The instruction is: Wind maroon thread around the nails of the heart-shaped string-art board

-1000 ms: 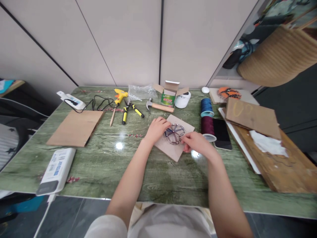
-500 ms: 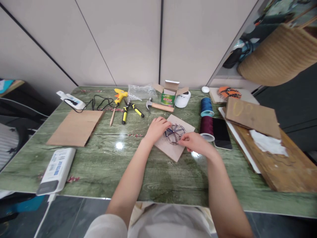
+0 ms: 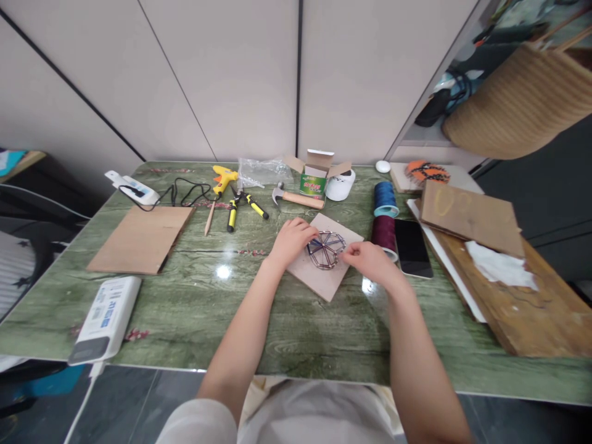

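A square pale board point(image 3: 326, 287) lies turned on the table and bears a ring of nails with dark thread point(image 3: 325, 250) strung across it like wheel spokes. My left hand point(image 3: 296, 239) rests over the board's left corner, fingers stretched out, their tips at the ring's left edge. At the right side of the ring, my right hand point(image 3: 367, 259) is closed in a pinch; whatever it holds is too thin to make out. Near that hand stand a maroon thread spool point(image 3: 383, 234) and a blue thread spool point(image 3: 385, 198).
Behind the board lie a hammer point(image 3: 298, 198), an open green box point(image 3: 313, 184), a white spool point(image 3: 341, 185), pliers point(image 3: 240, 206) and a yellow glue gun point(image 3: 224, 177). A phone point(image 3: 413, 248) and stacked boards point(image 3: 531, 308) are on the right; cardboard point(image 3: 141, 239) and a power bank point(image 3: 107, 317) on the left.
My right hand has moved a little to the right and slightly up, away from the ring's edge, still pinched. My left hand stays in its place on the board.
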The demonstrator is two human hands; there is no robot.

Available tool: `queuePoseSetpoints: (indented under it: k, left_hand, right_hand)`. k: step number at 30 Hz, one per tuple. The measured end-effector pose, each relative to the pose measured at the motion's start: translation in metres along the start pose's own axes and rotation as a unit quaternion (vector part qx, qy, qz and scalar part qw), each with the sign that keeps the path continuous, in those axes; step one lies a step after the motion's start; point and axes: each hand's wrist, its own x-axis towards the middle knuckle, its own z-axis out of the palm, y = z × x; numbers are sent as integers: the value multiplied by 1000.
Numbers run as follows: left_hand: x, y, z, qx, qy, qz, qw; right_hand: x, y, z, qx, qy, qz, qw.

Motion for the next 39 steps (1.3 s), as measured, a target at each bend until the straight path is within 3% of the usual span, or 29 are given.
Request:
queuePoseSetpoints:
  k: [10, 15, 19, 23, 29, 34, 39]
  left_hand:
    - [-1, 2, -2, -67, 14, -22, 997]
    - [2, 11, -7, -104, 37, -25, 994]
    - [3, 27, -9, -129, 13, -7, 991]
    - [4, 39, -9, -124, -5, -19, 992]
    - [6, 46, 2, -94, 48, -69, 992]
    - [10, 48, 7, -96, 67, -101, 988]
    - [16, 45, 5, -96, 46, -113, 988]
  right_hand:
    - [7, 5, 4, -1, 8, 6, 1000]
    - [10, 4, 6, -7, 53, 16, 998]
    - [14, 5, 10, -33, 90, 4, 995]
    - [17, 6, 19, -86, 141, -19, 986]
    - [22, 3, 33, -129, 185, -19, 974]
    - [27, 5, 38, -116, 195, -26, 974]
    - [26, 3, 40, -74, 206, -22, 975]
